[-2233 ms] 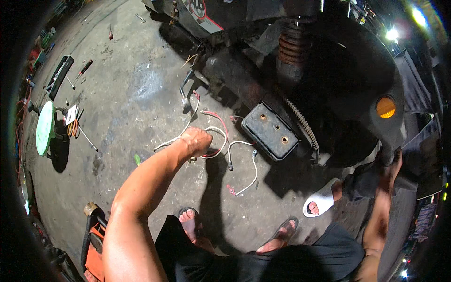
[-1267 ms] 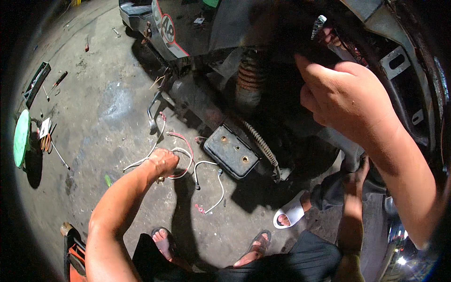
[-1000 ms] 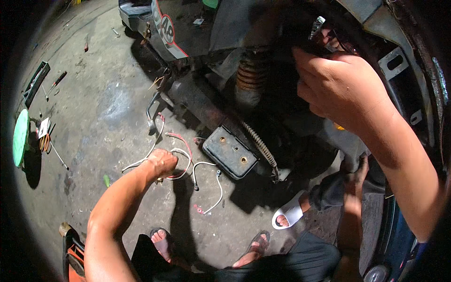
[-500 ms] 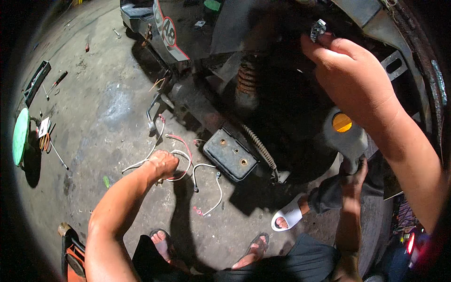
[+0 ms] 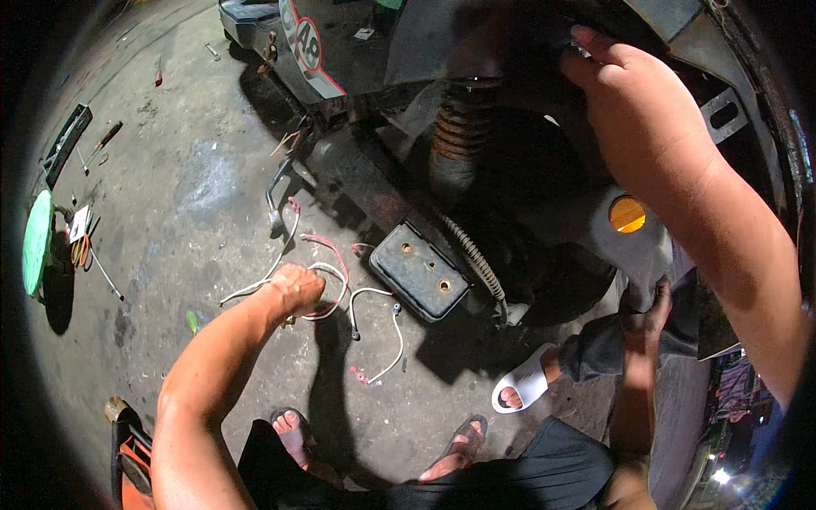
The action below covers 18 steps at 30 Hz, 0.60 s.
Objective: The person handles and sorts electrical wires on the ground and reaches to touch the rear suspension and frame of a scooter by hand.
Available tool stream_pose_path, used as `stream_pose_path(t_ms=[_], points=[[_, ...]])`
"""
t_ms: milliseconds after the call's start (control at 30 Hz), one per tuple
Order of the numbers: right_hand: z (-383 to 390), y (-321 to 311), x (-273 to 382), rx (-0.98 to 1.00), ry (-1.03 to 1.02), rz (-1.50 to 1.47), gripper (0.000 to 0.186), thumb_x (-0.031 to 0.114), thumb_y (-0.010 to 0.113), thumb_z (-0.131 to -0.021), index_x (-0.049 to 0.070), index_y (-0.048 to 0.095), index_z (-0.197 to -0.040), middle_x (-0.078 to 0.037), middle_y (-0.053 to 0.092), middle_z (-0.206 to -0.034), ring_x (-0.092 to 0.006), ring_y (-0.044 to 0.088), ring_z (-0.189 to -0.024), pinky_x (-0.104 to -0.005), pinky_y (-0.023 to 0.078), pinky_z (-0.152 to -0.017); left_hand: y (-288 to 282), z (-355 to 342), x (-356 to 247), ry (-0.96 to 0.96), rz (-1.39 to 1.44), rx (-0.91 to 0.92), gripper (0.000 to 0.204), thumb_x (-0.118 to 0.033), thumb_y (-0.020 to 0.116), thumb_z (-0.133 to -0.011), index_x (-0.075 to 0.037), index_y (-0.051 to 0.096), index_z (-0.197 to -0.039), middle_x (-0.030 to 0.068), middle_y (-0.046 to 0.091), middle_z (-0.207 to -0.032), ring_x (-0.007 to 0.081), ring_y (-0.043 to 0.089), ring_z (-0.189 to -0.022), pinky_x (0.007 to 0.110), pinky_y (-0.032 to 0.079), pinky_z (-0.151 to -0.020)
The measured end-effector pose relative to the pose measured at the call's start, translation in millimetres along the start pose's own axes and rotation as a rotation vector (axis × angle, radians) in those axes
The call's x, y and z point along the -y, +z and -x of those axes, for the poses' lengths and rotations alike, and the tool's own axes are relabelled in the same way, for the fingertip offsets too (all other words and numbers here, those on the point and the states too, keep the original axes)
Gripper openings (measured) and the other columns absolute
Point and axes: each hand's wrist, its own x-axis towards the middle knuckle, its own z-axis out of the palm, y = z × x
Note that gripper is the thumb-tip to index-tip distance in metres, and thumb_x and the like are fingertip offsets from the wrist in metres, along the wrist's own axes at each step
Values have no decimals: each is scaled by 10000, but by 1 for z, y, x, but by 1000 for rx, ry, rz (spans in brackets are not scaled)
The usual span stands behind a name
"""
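My left hand (image 5: 295, 289) is closed low over the floor at the left, around a looped white cable (image 5: 332, 313); a small brassy bit shows below the fist. My right hand (image 5: 614, 72) is raised into the dark wheel arch at upper right, fingers pinched together. The small silvery metal piece it grips is now almost wholly hidden. Between the hands lies a black box-shaped part (image 5: 421, 270) with brass-coloured holes on its top. A red cable (image 5: 330, 245) and another white cable (image 5: 399, 348) with end lugs rest beside it.
A rusty coil spring (image 5: 461, 127) and a ribbed hose (image 5: 476, 263) stand inside the arch. Another person's hand (image 5: 650, 306) touches a pale tank with a yellow cap (image 5: 627, 215); a white slipper (image 5: 523, 384) is below. Screwdrivers (image 5: 109, 134) and a green round thing (image 5: 37, 242) lie left.
My right hand has moved up and deeper into the arch, taking the silvery metal piece out of sight. My left hand stays almost still; the view has shifted slightly.
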Motion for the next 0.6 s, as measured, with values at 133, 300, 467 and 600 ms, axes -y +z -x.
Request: stream_pose_path(t_ms=[133, 300, 467, 600], points=[[23, 2, 0, -2, 78, -377, 356, 213, 452, -862, 26, 482, -1163, -76, 548, -1086, -196, 527, -998, -306, 434, -885, 0, 5, 2, 9, 0, 17, 209, -192, 532, -752, -34, 642, -834, 174, 646, -830, 311, 635, -811, 399, 496, -700], [191, 80, 99, -134, 1776, -2442, 396, 284, 424, -880, 25, 467, -1177, -96, 532, -1147, -236, 529, -1040, -347, 460, -876, -9, 0, -8, 0, 2, 24, 220, -199, 538, -739, -27, 641, -829, 176, 645, -821, 314, 636, -800, 400, 497, -698], [273, 92, 142, -271, 2206, -2511, 365, 307, 488, -857, 47, 503, -1113, -72, 573, -1050, -213, 568, -934, -337, 492, -762, 0, -1, -1, 27, 8, -23, 224, -209, 544, -732, -31, 642, -826, 177, 644, -822, 319, 635, -797, 401, 499, -692], [236, 65, 129, -229, 2382, -2450, 348, 293, 504, -834, 47, 519, -1079, -52, 590, -998, -190, 575, -904, -307, 487, -740, -6, 1, -6, -26, 8, 33, 178, -168, 568, -718, -57, 670, -814, 156, 655, -875, 290, 645, -829, 376, 512, -714]])
